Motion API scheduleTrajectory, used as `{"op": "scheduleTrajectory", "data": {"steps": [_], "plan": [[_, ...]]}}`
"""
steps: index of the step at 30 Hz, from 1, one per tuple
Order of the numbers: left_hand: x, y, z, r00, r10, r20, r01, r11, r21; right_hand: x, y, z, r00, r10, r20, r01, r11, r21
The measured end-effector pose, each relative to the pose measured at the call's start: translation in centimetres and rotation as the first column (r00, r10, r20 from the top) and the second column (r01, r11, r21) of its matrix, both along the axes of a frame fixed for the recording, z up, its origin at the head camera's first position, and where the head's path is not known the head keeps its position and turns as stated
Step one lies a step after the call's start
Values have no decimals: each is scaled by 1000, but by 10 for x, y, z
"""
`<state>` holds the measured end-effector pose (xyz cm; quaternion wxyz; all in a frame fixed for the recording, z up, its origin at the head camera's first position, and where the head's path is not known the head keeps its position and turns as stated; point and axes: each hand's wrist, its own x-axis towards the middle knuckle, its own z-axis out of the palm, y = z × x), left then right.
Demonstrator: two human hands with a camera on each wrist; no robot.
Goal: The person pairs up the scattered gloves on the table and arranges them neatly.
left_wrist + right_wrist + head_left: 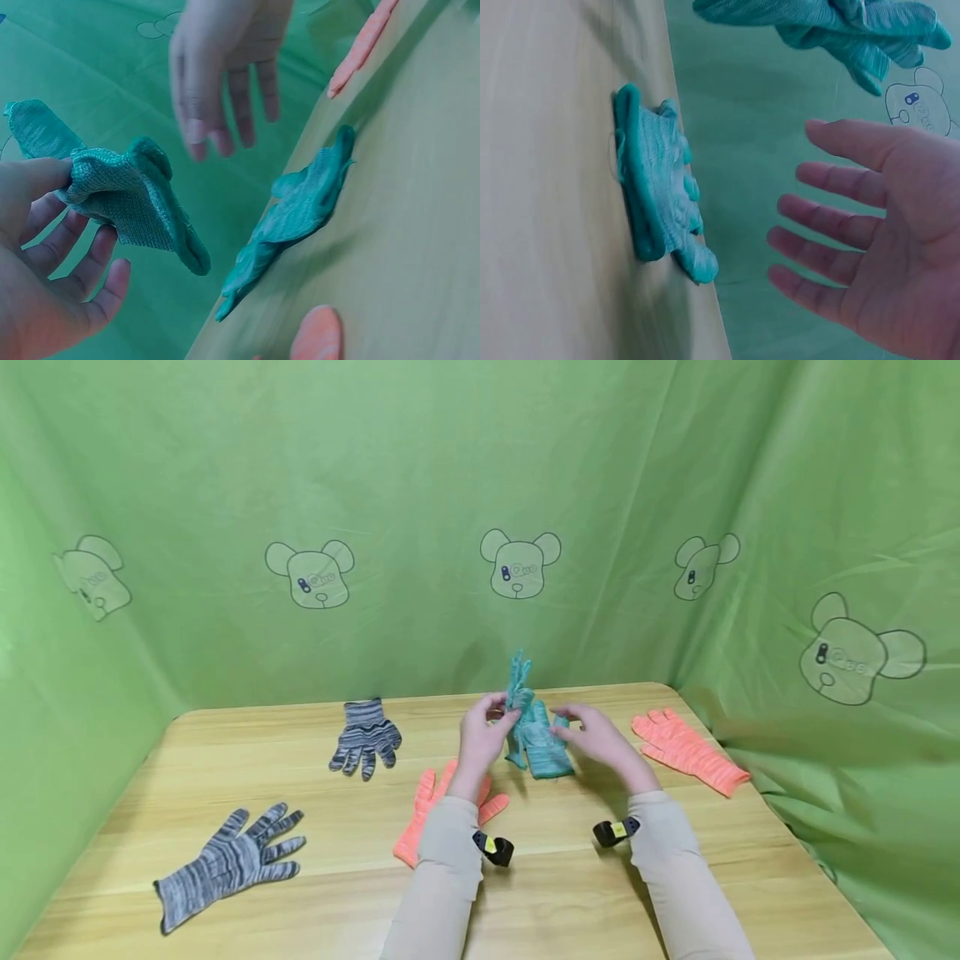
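Observation:
My left hand (pixel 483 735) pinches a teal knit glove (pixel 124 191) between thumb and fingers, holding it up off the table; its fingers point upward in the head view. A second teal glove (pixel 656 180) lies on the table just below, its cuff toward me. Above and to the right of that one hovers my right hand (pixel 892 225), fingers spread a little and holding nothing. In the right wrist view a gap shows between this hand and both teal gloves.
One orange glove (pixel 423 814) lies partly under my left forearm, another orange glove (pixel 690 752) at the right edge. Two grey striped gloves, one far (pixel 366 739) and one near (pixel 228 864), lie on the left. Green curtains (pixel 420 460) enclose the wooden table (pixel 345 893).

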<state>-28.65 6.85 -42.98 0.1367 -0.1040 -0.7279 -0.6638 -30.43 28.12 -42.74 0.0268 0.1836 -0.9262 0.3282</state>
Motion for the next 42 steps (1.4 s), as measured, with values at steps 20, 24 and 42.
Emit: {"op": "scheduleTrajectory", "data": {"steps": [20,24,42], "plan": [[6,23,-11,998,26,-53,-30,997,-70,20,-17,30,992,26,-123,-50,979,-196],[5,25,-13,999,34,-37,-37,996,-76,22,-18,30,983,19,-182,-53,981,-185],[4,27,-17,985,-140,101,132,988,80,18,-15,27,968,-23,-249,-20,985,-171]]}}
